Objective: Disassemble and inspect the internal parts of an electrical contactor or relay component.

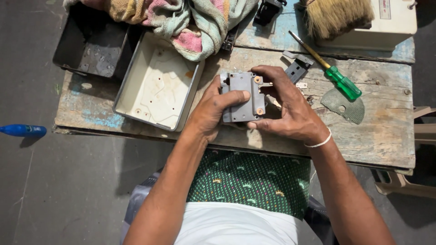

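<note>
Looking down from the head camera, the left hand (210, 111) and right hand (290, 109) together clasp a small grey rectangular block (243, 96) above a worn wooden table (386, 136), the left thumb lying across its face and the right fingers curled round its far edge. Just left of the left hand sits an open cream tray (156, 86) beneath a striped cloth (190, 22); right of the right hand lie a green-handled screwdriver (336, 77), a small dark bracket (297, 68) and, farther off, a bristle brush (336, 16).
</note>
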